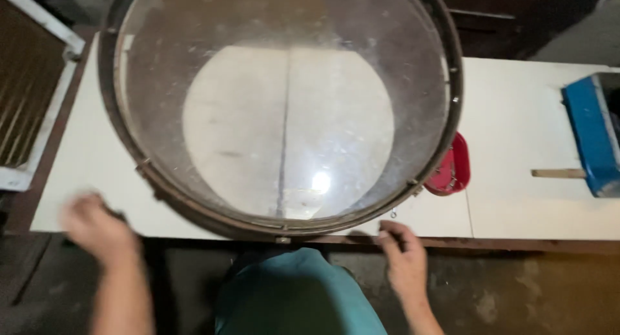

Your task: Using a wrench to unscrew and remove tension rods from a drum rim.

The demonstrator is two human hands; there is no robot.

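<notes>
A large round drum (284, 109) with a dark metal hoop and a clear, dusty skin lies flat on a white table (516, 135). Through the skin I see the table's pale surface. My left hand (97, 228) is blurred at the table's front left edge, its fingers curled on a small dark object that I cannot make out. My right hand (402, 254) rests at the table's front edge just below the drum's hoop, fingers bent, touching the edge near a small metal hook (392, 213).
A red container (452, 170) sits partly under the drum's right side. A blue box (594, 135) with a wooden stick (558, 173) stands at the far right. A white-framed panel (32, 96) leans at the left. Dark floor lies below the table.
</notes>
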